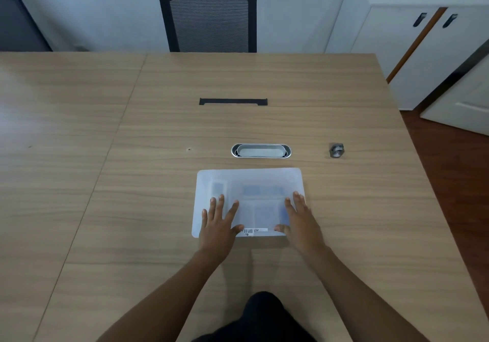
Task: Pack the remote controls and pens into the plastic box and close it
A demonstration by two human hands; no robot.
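Observation:
A translucent white plastic box (251, 180) lies on the wooden table in front of me with its lid on top. Through the cloudy lid I make out blurred shapes: a remote control (218, 187) at the left and bluish items (262, 190) in the middle and right. My left hand (218, 221) rests flat on the lid's near left part, fingers spread. My right hand (300, 218) lies flat on the near right part, fingers together and thumb out. A barcode sticker (255, 231) shows on the near edge between my thumbs. No pens are clearly discernible.
Beyond the box, an oval metal cable port (261, 151) is set into the wooden table (132, 183). A small grey metal object (336, 150) sits to the right. A black slot (233, 101) lies farther back. A black mesh chair (209, 18) stands behind; white cabinets (423, 50) at right.

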